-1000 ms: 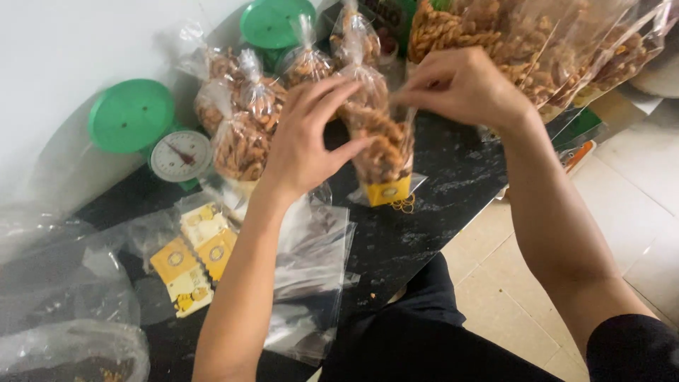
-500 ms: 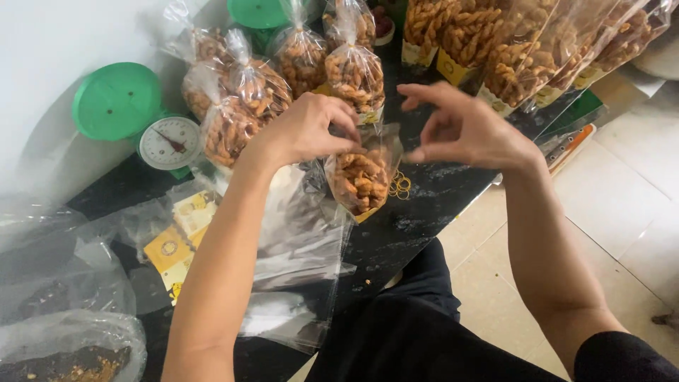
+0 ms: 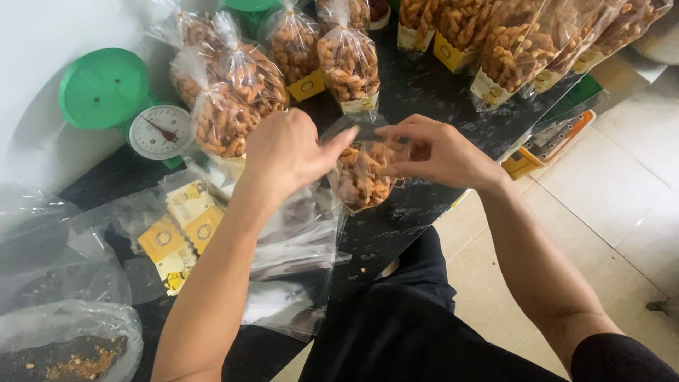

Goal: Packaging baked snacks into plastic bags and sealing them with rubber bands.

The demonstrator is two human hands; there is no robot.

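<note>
Snack bag (image 3: 362, 177), clear and full of brown twists, sat between my hands above the dark surface (image 3: 417, 212), my left hand (image 3: 286, 152) and right hand (image 3: 438, 152) each pinching its open top, with tied bags (image 3: 346, 64) and a green scale (image 3: 159, 131) behind.

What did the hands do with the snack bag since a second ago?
Both hands, left hand and right hand, brought the snack bag down from upright to low over the dark counter, fingers now at its top. The green scale and filled bags stayed.
</note>
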